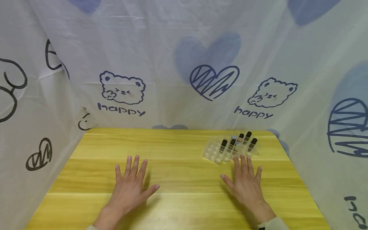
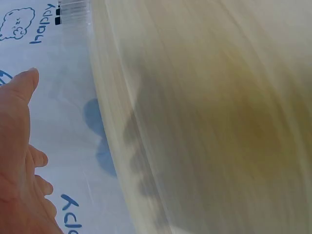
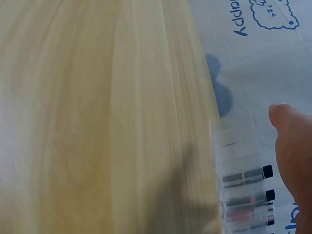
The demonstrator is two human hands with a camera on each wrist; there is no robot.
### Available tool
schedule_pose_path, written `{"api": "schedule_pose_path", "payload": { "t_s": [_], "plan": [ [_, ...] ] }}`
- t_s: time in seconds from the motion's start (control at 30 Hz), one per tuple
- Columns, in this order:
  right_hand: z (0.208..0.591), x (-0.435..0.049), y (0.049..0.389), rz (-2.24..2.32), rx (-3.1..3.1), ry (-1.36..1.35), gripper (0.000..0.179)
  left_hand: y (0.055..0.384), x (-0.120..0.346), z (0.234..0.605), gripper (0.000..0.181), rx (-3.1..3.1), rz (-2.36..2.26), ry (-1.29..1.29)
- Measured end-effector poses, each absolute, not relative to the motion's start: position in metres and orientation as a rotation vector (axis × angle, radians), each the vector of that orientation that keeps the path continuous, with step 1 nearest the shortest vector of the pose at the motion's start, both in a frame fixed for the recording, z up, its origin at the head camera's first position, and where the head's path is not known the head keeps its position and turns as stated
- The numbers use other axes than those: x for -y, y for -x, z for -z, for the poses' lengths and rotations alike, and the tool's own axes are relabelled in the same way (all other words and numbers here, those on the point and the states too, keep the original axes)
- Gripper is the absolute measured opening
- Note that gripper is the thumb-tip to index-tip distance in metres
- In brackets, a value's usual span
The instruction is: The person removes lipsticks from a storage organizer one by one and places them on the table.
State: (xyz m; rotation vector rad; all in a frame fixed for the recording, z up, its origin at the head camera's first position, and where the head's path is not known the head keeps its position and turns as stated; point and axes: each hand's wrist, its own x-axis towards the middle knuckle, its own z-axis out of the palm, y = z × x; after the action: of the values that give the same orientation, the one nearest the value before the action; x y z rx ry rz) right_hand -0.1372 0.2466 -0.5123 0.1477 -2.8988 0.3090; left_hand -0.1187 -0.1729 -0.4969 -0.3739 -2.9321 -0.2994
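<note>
My left hand [image 1: 129, 190] is spread palm down over the left half of the table, fingers straight and nothing in it. On the other side my right hand [image 1: 246, 185] is spread the same way, also holding nothing. Its fingertips overlap the near edge of a clear stepped rack [image 1: 213, 155] in the head view. Several small bottles with black caps stand in the rack's right part, among them one bottle [image 1: 223, 145] nearer its middle; the left compartments hold none. The right wrist view shows the rack [image 3: 236, 146] beside my right thumb [image 3: 287, 122].
The yellow wood-grain table [image 1: 184, 204] ends at the back against a white curtain [image 1: 164, 64] printed with hearts, bear faces and "happy". Curtain also hangs along the left and right sides.
</note>
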Motion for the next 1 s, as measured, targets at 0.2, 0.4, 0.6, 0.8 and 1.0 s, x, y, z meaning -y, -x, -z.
{"api": "schedule_pose_path", "payload": {
  "t_s": [0.2,0.4,0.6,0.8,1.0],
  "plan": [
    [0.507,-0.263,0.148,-0.285,2.855,-0.136,0.093,0.130,0.150,0.497,0.100,2.900,0.346,0.425],
    [0.501,-0.287,0.162,-0.307,2.838,-0.083,0.097,0.148,0.119,0.499,0.097,2.882,0.403,0.508],
    [0.502,-0.314,0.180,-0.310,2.854,-0.019,0.099,0.170,0.082,0.498,0.094,2.938,0.423,0.597],
    [0.502,-0.334,0.198,-0.337,2.880,0.018,0.100,0.192,0.048,0.496,0.093,2.986,0.439,0.651],
    [0.503,-0.344,0.209,-0.368,2.935,0.043,0.102,0.215,0.015,0.499,0.095,3.011,0.331,0.757]
  ]
}}
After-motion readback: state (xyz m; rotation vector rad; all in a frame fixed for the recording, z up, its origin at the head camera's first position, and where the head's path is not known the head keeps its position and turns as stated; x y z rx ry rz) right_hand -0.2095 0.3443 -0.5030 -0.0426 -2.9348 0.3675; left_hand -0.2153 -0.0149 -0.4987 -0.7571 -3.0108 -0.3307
